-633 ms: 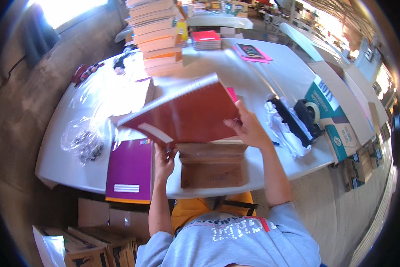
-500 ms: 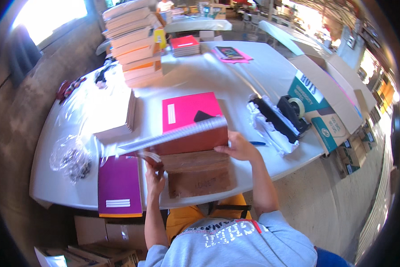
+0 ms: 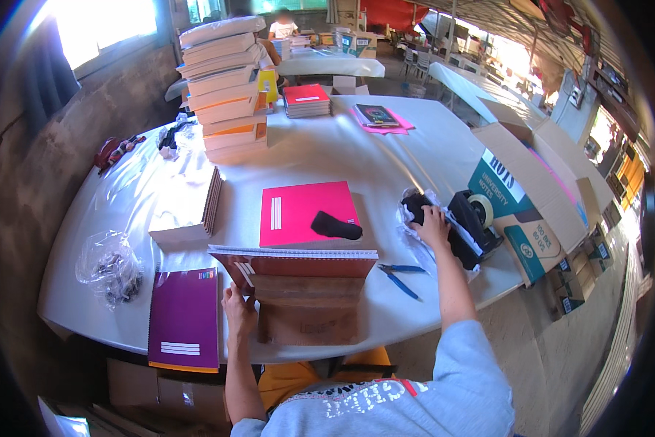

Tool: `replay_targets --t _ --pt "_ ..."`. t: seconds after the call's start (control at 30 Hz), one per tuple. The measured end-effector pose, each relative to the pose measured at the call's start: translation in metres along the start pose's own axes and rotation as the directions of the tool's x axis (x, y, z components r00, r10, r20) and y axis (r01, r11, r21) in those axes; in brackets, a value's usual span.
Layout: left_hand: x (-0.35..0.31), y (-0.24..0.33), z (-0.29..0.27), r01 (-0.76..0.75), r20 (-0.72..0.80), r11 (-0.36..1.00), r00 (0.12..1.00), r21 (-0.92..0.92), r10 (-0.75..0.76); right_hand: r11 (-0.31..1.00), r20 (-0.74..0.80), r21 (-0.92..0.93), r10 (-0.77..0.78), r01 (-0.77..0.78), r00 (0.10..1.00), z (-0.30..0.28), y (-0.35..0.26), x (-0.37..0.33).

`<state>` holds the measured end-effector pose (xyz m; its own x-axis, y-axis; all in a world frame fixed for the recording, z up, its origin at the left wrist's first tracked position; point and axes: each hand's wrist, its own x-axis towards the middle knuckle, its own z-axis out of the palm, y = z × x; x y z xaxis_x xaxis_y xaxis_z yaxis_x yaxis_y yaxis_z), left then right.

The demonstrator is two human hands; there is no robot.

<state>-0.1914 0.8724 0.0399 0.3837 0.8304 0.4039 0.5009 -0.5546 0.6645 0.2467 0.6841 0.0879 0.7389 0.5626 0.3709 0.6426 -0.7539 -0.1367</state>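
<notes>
My left hand [image 3: 238, 312] is closed on the left end of a maroon notebook [image 3: 306, 265]. That notebook stands on its long side with a row of punched holes or loops along its top edge; I cannot tell which. It rests on a brown wooden block [image 3: 309, 320]. Over to the right, my right hand [image 3: 434, 227] reaches into a long black bundle [image 3: 462, 244] in crumpled clear wrap, fingers bent down onto it. What the fingertips pinch is hidden. Behind the maroon notebook lies a pink notebook [image 3: 291, 211] with a small black cloth-like piece [image 3: 336, 226] on it.
Blue-handled pliers [image 3: 402, 278] lie beside the block. A tape dispenser [image 3: 476, 218] and an open carton [image 3: 528, 197] are at right. Left are a purple notebook [image 3: 184, 313], a notebook stack [image 3: 189, 211], a plastic bag [image 3: 109, 266] and a tall pile [image 3: 225, 87].
My right hand has let go of the notebook's right end and moved right to the black bundle. The notebook now stands more level on the block, and the pliers have come fully into sight.
</notes>
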Motion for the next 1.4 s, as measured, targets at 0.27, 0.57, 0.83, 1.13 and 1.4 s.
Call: replay_targets --t 0.27,0.57,0.83,1.13,1.4 --pt "0.005 0.024 -0.029 -0.099 0.003 0.995 0.995 -0.013 0.099 0.994 0.041 -0.105 -0.030 0.034 0.999 0.009 0.032 0.009" --pt "0.028 0.186 -0.052 -0.584 -0.274 0.806 0.764 0.094 0.585 0.992 0.202 -0.115 0.078 -0.056 0.976 -0.043 0.035 0.059" --pt "0.034 0.221 0.008 -0.556 -0.088 0.821 0.818 0.131 0.568 0.974 0.004 0.223 -0.029 0.028 1.000 -0.055 0.100 0.078" --pt "0.034 0.218 0.027 -0.527 -0.204 0.826 0.802 0.202 0.562 0.639 -0.209 0.765 0.120 0.085 0.971 -0.120 0.080 0.047" --pt "0.029 0.228 0.036 -0.624 -0.241 0.753 0.713 0.210 0.658 0.469 -0.208 0.867 0.033 0.169 0.977 -0.151 0.061 0.023"
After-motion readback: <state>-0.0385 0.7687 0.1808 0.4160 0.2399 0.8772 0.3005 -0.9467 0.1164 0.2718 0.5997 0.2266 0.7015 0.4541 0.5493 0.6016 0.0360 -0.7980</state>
